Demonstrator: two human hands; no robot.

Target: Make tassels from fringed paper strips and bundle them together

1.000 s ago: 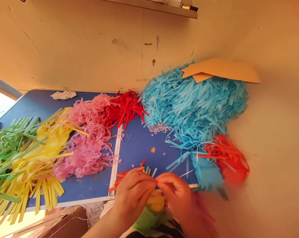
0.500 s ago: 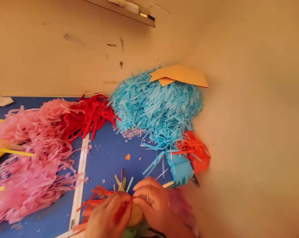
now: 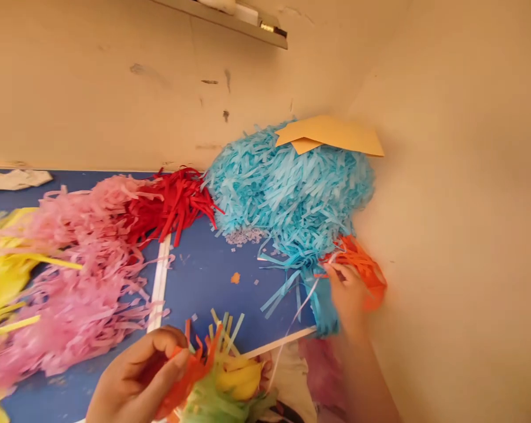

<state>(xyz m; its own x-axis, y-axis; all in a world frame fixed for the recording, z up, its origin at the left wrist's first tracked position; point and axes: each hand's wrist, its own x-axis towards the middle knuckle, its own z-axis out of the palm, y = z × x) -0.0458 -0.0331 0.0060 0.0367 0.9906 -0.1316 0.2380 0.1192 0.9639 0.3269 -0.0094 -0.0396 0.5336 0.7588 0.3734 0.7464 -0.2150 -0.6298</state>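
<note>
My left hand [image 3: 135, 376] is closed on a multicoloured tissue-paper tassel [image 3: 217, 376] of orange, green and yellow strips, held low at the table's near edge. Stretched out to the right, my right hand [image 3: 347, 294] touches the orange fringe pile [image 3: 362, 267] beside the wall. Its fingers are blurred and partly hidden in the strips. A large light-blue fringe pile [image 3: 292, 194] lies just behind that hand.
A blue table [image 3: 204, 276] carries red fringe [image 3: 172, 202], pink fringe [image 3: 76, 276] and yellow fringe [image 3: 1, 282] at left. A tan card [image 3: 331, 135] rests on the blue pile. Walls close in behind and at right; a shelf [image 3: 230, 17] hangs above.
My hands were together pinching the tassel. My right hand has let go and reached right to the orange pile; my left hand has shifted left with the tassel.
</note>
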